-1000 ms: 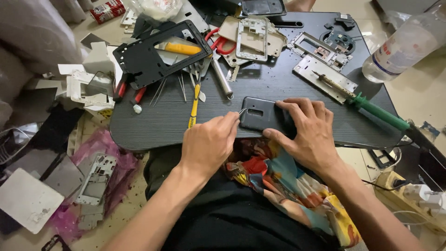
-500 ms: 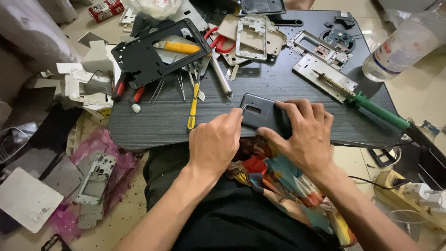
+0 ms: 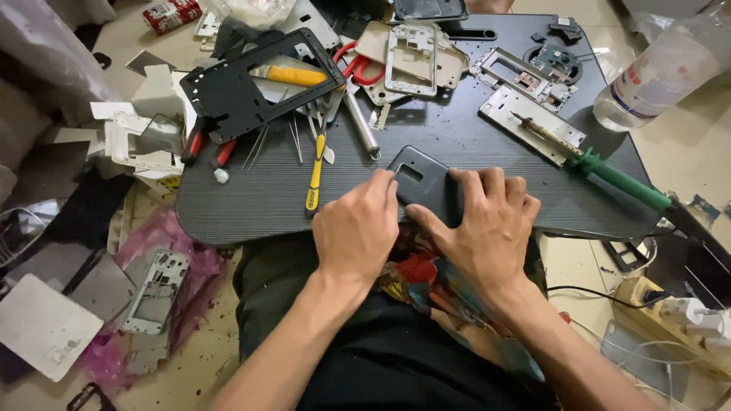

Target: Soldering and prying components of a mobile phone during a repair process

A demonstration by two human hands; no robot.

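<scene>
Packages, labels and screens about the dark table (image 3: 472,141). Beyond the table's far left corner, on the floor — a small red-and-white printed packet (image 3: 170,13), lying flat, partly cut off by the upper frame edge. Off the far right corner — a clear plastic bottle (image 3: 664,72) lying tilted, bearing a white wrap-around label (image 3: 638,85) with red and blue print. At the far edge, near its middle — a dark rectangular phone screen panel (image 3: 430,8), glass blank, only partly in view. Left of the near left corner, on the floor — crumpled pink plastic bags (image 3: 164,243) beneath grey phone frames.
</scene>
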